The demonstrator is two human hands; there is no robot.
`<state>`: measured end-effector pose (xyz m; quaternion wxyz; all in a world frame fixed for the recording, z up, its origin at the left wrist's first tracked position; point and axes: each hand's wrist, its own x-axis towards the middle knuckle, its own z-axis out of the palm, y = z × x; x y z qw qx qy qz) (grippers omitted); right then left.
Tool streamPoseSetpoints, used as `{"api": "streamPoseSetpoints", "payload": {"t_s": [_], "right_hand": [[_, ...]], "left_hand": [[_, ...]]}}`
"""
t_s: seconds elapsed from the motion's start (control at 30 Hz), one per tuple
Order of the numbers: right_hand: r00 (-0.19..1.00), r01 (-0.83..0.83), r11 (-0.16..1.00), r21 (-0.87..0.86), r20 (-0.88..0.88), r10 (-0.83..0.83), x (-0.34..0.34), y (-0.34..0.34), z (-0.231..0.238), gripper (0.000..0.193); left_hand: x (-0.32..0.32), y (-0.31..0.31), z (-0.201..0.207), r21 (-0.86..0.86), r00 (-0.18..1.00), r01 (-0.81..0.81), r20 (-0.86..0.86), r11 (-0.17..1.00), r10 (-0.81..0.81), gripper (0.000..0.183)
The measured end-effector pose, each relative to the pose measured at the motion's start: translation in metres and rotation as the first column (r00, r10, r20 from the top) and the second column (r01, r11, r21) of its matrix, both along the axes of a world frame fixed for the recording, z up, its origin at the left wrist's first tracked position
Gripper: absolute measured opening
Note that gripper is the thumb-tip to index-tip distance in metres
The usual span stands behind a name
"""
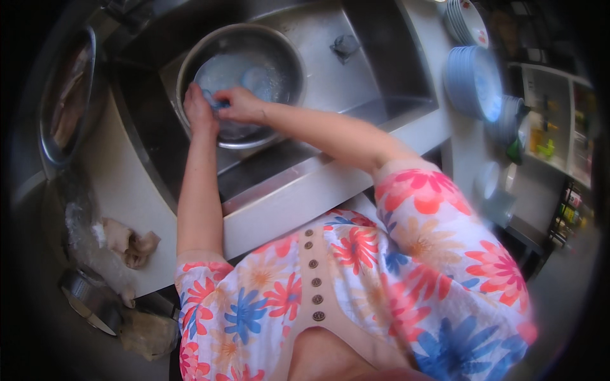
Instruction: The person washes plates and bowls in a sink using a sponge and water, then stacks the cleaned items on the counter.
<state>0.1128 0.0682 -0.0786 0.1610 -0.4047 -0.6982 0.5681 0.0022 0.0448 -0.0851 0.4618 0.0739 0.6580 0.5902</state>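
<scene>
Inside the sink [330, 127] stands a round metal basin [293, 70] with water in it. Pale blue dishes [257, 79] lie in the water; their exact kind is blurred. My left hand [200, 109] is over the basin's near left side, its fingers closed around a small light-blue thing [212, 98]. From the right, my right hand [241, 105] meets it with fingers curled on the same blue thing. Most of that thing is hidden by the hands, so its kind cannot be made out.
A dark drain piece [345, 46] sits in the sink. Stacked blue bowls [473, 82] and plates [467, 22] stand on the right counter. At left are an oval metal tray [68, 95], a crumpled brown cloth-like thing [127, 243] and a metal pot [89, 298].
</scene>
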Motion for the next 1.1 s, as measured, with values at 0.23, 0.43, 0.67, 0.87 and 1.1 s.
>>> {"api": "streamPoseSetpoints", "payload": {"t_s": [0.23, 0.43, 0.67, 0.87, 1.1], "right_hand": [[0.528, -0.713, 0.7, 0.049, 0.693, 0.49, 0.057, 0.035, 0.013, 0.027], [0.795, -0.253, 0.834, 0.49, 0.596, -0.11, 0.011, 0.053, -0.022, 0.023], [0.937, 0.211, 0.944, 0.254, 0.224, -0.27, -0.043, 0.038, -0.033, 0.029], [0.976, -0.218, 0.955, 0.203, 0.049, 0.212, 0.003, 0.016, -0.009, 0.028], [0.466, -0.737, 0.666, 0.117, 0.802, 0.374, 0.047, 0.05, 0.012, 0.022]], "left_hand": [[-0.001, 0.0, -0.016, -0.062, 0.99, 0.134, -0.031, 0.989, -0.136, 0.04], [-0.004, 0.001, -0.021, -0.059, 0.974, 0.109, -0.193, 0.992, -0.119, 0.035], [-0.007, 0.003, -0.025, 0.016, 0.99, 0.012, -0.143, 1.0, -0.009, 0.039], [-0.009, 0.001, -0.014, -0.005, 0.958, 0.109, -0.267, 0.994, -0.106, 0.036], [-0.008, -0.002, 0.034, -0.151, 0.655, 0.306, -0.683, 0.94, -0.323, 0.036]]}}
